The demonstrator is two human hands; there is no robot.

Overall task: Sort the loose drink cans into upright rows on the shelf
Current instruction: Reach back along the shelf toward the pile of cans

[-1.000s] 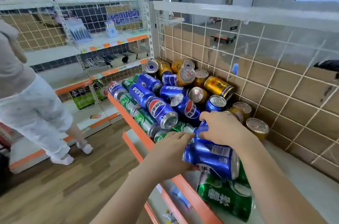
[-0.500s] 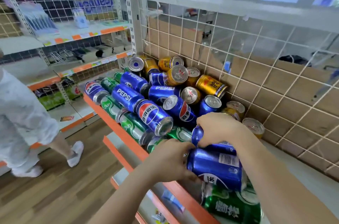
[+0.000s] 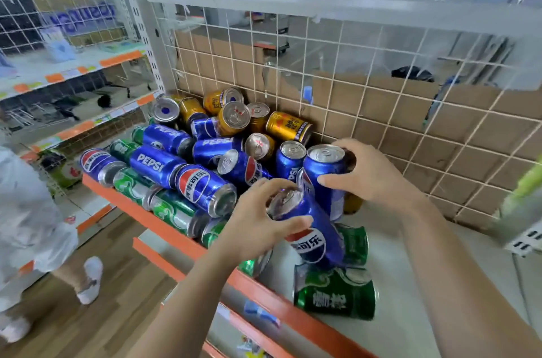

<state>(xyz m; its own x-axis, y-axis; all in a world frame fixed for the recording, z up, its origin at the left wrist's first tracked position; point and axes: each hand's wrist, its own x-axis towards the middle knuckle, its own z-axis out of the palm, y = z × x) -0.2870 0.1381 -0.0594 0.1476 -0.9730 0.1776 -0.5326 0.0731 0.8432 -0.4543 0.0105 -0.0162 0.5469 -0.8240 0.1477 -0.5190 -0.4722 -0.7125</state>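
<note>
A heap of loose blue Pepsi cans (image 3: 158, 165), green cans (image 3: 173, 211) and gold cans (image 3: 289, 127) lies on the white shelf (image 3: 410, 284) with its orange front edge (image 3: 187, 243). My left hand (image 3: 258, 219) grips the top of a tilted blue Pepsi can (image 3: 313, 237). Just behind it stands an upright blue Pepsi can (image 3: 322, 178), which my right hand (image 3: 369, 172) holds by its side. Two green cans (image 3: 334, 293) lie on their sides under and in front of the tilted can.
A white wire grid (image 3: 381, 111) backed with cardboard closes the shelf's rear. Another upright blue can (image 3: 290, 159) stands left of the held ones. A person in white (image 3: 32, 225) stands on the wooden floor at left. Lower orange-edged shelves (image 3: 158, 258) sit below.
Both hands have lifted their blue cans from lying flat. The right hand's can now stands upright; the left hand's can is tilted up. The view has swung left and closer.
</note>
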